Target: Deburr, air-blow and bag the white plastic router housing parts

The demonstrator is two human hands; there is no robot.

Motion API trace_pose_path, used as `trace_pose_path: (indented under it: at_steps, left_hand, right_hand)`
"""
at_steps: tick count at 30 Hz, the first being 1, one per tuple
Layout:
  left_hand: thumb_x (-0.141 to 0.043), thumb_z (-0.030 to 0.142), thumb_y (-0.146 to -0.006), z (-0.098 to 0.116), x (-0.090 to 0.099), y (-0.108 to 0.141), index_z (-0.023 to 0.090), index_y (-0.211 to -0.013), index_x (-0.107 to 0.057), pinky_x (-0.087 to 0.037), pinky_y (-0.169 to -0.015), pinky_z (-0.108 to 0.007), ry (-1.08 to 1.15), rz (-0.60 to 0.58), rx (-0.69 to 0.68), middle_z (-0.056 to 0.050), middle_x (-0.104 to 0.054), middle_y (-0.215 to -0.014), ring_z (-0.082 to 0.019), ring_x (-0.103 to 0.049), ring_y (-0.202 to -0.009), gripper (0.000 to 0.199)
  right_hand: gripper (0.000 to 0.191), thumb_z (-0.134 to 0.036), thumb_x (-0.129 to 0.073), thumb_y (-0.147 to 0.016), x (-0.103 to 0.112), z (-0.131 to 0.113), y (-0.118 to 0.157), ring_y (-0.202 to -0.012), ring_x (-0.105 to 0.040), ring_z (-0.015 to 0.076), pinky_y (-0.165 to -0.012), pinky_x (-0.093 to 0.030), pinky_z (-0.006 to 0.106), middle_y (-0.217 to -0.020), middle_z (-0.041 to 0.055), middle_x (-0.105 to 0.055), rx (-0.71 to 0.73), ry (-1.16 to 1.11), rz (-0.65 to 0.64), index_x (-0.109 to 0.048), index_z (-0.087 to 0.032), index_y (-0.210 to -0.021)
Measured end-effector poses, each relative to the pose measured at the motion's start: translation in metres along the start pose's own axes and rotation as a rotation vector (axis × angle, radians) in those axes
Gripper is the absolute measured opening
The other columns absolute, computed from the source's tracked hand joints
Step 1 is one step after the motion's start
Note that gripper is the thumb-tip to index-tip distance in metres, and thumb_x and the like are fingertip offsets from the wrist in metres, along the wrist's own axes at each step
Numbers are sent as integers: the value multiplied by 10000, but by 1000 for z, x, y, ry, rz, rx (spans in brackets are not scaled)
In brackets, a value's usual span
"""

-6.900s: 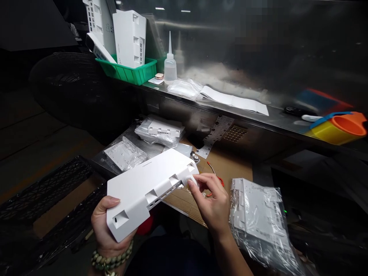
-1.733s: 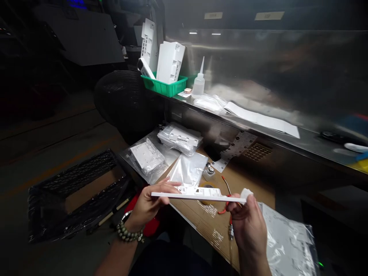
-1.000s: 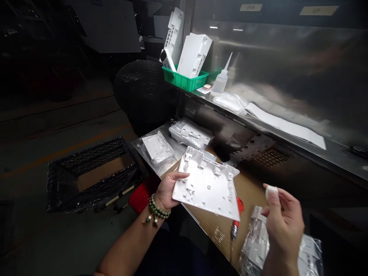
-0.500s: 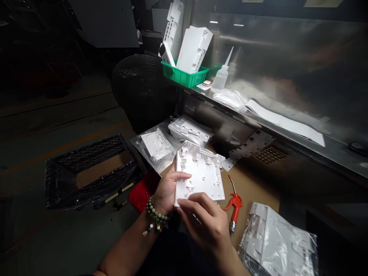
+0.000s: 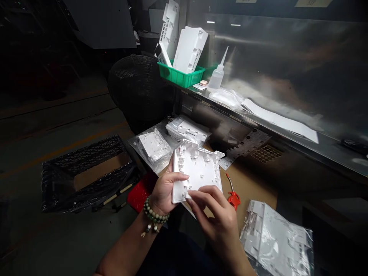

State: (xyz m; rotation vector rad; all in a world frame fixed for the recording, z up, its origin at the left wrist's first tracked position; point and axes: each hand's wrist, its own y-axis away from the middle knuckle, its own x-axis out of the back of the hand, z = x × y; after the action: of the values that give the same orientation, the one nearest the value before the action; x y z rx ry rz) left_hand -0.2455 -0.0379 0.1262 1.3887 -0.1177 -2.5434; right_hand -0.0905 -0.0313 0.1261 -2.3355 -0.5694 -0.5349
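A white plastic housing (image 5: 198, 170) with small clips and ribs on its inner face is held tilted above the bench. My left hand (image 5: 165, 191), with a beaded bracelet at the wrist, grips its left edge, thumb over the inner face. The fingertips of my right hand (image 5: 215, 207) are pinched together at the housing's lower part; whatever is between them is too small to make out. Behind the housing lie a bagged white part (image 5: 155, 145) and a stack of bagged parts (image 5: 188, 129).
A red air gun (image 5: 234, 199) lies on the brown bench top (image 5: 247, 184). Bagged white parts (image 5: 277, 237) are at lower right. On the metal shelf stand a green bin (image 5: 181, 78) and a squeeze bottle (image 5: 216, 78). A black crate (image 5: 86, 172) is at left.
My right hand has moved right and slightly up from the housing's lower left corner, its fingertips now over the inner face. The whole view has shifted slightly.
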Motion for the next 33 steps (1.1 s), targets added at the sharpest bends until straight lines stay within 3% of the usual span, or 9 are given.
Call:
trace_pose_path:
  at_steps: [6, 10, 15, 20, 24, 29, 33]
  left_hand:
    - [-628, -48, -724, -7, -6, -1, 388, -1568, -301, -479, -1103, -458, -27, 8, 60, -17, -711, -1313, -267, -676, -1193, 1004]
    - [-616, -47, -712, -14, -4, -4, 349, -1587, -278, -498, -1085, -435, -30, 18, 107, -41, -698, -1339, -273, -692, -1165, 1018]
    - [-617, -51, -713, -14, -3, -6, 340, -1591, -278, -519, -1058, -417, -35, 9, 105, -47, -684, -1364, -284, -683, -1179, 1020]
    - [-614, -60, -710, -13, 0, -8, 338, -1583, -292, -510, -1069, -425, -24, 9, 127, -48, -691, -1351, -278, -681, -1185, 1012]
    - [-615, -62, -731, -14, 1, -11, 358, -1583, -282, -496, -1088, -419, -23, 4, 109, -35, -679, -1371, -270, -668, -1209, 1007]
    - [-591, -68, -725, -11, 2, -13, 352, -1589, -270, -488, -1102, -449, -7, -17, 142, -36, -688, -1362, -279, -663, -1217, 1013]
    - [-565, -63, -710, 1, 2, -13, 293, -1588, -293, -511, -1067, -534, 3, 35, 139, -77, -704, -1333, -328, -665, -1206, 986]
  right_hand:
    - [289, -68, -490, -968, 2, 0, -2, -776, -629, 168, -651, -512, 267, -901, 76, -657, 160, 124, -97, -693, -197, -1129]
    - [278, -97, -468, -990, 10, 6, -5, -735, -609, 161, -623, -491, 257, -855, 60, -650, 169, 166, -219, -702, -211, -1088]
    - [220, -91, -537, -970, 4, 12, -6, -740, -616, 166, -634, -475, 264, -848, 67, -660, 174, 172, -66, -701, -190, -1078]
    - [230, -110, -515, -982, 5, 11, -7, -713, -611, 149, -615, -477, 249, -837, 53, -661, 173, 87, -185, -709, -210, -1055]
    - [220, -115, -541, -978, 0, 12, -6, -714, -613, 151, -615, -482, 255, -822, 56, -664, 148, 112, -52, -721, -204, -1068]
    - [137, -203, -663, -945, 11, 17, -6, -732, -639, 143, -631, -513, 245, -832, 36, -655, -68, -185, -102, -774, -230, -1020]
    - [93, -236, -727, -907, 49, 29, 6, -804, -655, 173, -654, -517, 273, -881, 33, -672, -299, -190, 150, -789, -275, -964]
